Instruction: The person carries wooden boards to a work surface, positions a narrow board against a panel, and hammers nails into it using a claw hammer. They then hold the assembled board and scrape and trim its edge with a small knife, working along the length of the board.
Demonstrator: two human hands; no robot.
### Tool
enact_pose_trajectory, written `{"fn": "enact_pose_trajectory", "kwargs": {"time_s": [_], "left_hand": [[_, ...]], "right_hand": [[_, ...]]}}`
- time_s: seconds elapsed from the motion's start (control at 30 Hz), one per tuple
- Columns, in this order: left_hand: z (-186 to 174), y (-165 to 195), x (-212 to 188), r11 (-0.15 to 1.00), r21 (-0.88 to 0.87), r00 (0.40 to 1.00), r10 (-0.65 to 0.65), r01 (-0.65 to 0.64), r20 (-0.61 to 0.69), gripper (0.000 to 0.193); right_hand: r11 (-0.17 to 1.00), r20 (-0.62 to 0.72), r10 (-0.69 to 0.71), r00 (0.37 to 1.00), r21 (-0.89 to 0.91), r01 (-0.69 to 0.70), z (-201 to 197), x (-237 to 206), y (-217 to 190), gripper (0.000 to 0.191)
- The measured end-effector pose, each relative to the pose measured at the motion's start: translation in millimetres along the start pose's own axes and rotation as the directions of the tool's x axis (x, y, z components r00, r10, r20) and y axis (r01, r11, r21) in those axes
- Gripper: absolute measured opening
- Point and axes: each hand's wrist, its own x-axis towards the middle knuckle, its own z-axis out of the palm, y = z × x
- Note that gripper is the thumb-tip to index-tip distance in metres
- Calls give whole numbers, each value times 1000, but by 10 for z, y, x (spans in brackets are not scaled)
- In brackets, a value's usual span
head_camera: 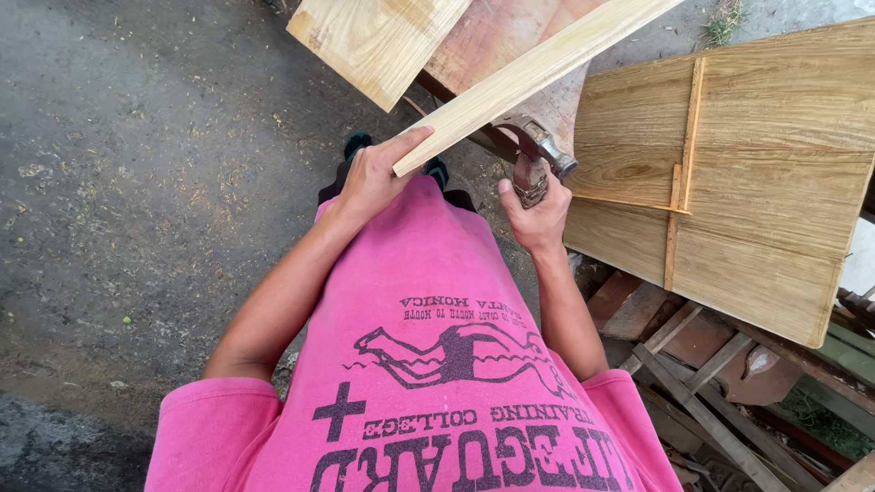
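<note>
A pale wooden plank [538,68] rests its near end in the person's left hand [372,178], fingers curled under and thumb along its edge to steady it as it slants up and away over a reddish board [497,36]. The right hand [538,214] is wrapped tight round a hammer [538,155], head raised just beneath the plank. Further right lies a battened wooden panel [756,182] on stacked timber

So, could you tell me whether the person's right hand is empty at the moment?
No, the right hand is closed around the handle of a hammer, while the left hand steadies a long wooden plank.
</note>
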Motion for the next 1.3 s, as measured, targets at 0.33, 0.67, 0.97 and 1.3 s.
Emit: {"fn": "enact_pose_trajectory", "kwargs": {"time_s": [0.33, 0.67, 0.97, 1.3], "left_hand": [[-49, 63, -23, 1000, 12, 1000, -5, 5, -28, 52], [-64, 11, 10, 998, -52, 999, 17, -18, -37, 50], [36, -215, -21, 996, -86, 1000, 14, -16, -24, 52], [-5, -140, 54, 998, -67, 999, 8, -11, -49, 59]], "right_hand": [[996, 112, -25, 993, -77, 34, 51, -42, -56, 32], [999, 147, -13, 989, -29, 18, 75, 53, -233, 38], [992, 93, -125, 988, -4, 126, 108, -143, -320, 33], [988, 252, 31, 967, -157, 9, 142, -60, -479, 35]]}}
